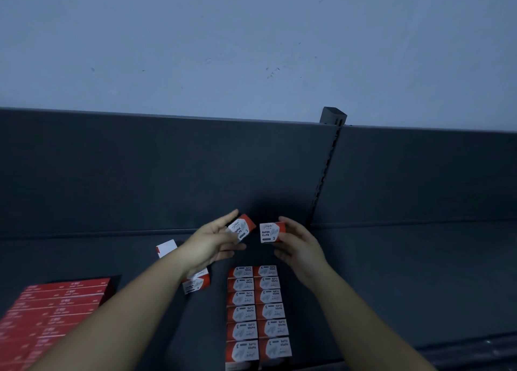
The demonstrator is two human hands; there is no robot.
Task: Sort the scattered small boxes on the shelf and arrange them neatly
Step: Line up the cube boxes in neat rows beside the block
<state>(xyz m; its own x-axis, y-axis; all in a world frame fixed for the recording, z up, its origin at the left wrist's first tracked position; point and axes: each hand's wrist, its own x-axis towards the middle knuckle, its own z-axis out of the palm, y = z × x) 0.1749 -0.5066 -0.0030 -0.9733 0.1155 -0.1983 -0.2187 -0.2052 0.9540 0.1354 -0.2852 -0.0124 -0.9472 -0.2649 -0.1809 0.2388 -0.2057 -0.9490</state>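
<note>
At centre frame, gripping tilted box (pixel 241 228) in left hand (pixel 211 243), level box (pixel 270 232) in right hand (pixel 298 246), likely for extending double row (pixel 256 312) below.

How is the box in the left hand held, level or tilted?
Tilted: left hand holds the box with its label running diagonally.

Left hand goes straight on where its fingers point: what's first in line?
Probably the shelf's back panel. The left hand, gripping a paper clip box, points forward and right, missing the right hand; depth is unclear.
</note>
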